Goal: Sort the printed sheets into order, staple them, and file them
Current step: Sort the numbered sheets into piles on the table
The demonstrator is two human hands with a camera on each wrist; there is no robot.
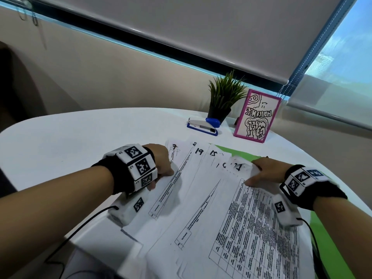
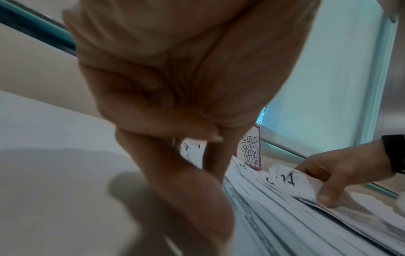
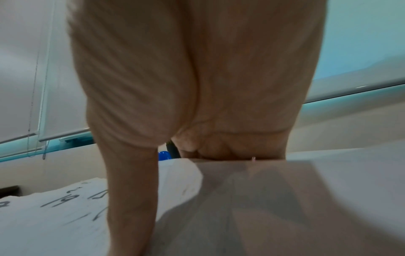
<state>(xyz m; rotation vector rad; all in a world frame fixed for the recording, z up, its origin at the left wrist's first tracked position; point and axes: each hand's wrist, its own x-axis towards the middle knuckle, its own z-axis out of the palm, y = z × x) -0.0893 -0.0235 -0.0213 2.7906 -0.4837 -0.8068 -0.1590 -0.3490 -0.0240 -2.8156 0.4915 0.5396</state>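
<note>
Several printed sheets [image 1: 211, 208] lie fanned on a white table [image 1: 70, 141], with handwritten numbers 7, 2, 19, 15 and 16 along their far edges. They rest on a green folder [image 1: 237, 153]. My left hand [image 1: 163, 174] grips the fan's left edge with curled fingers; in the left wrist view the left hand [image 2: 186, 104] fills the frame above the sheets. My right hand [image 1: 255, 174] pinches the curled far corner of the sheet marked 21 [image 2: 289, 180], and the right hand's thumb [image 2: 326, 197] presses on the stack. A blue and white stapler [image 1: 203, 125] lies beyond the sheets.
A potted green plant [image 1: 223, 97] and a pink-framed drawing [image 1: 257, 115] stand at the table's far edge by the window blind. Bare tabletop stretches to the left of the sheets. Cables trail from both wrist units toward the near edge.
</note>
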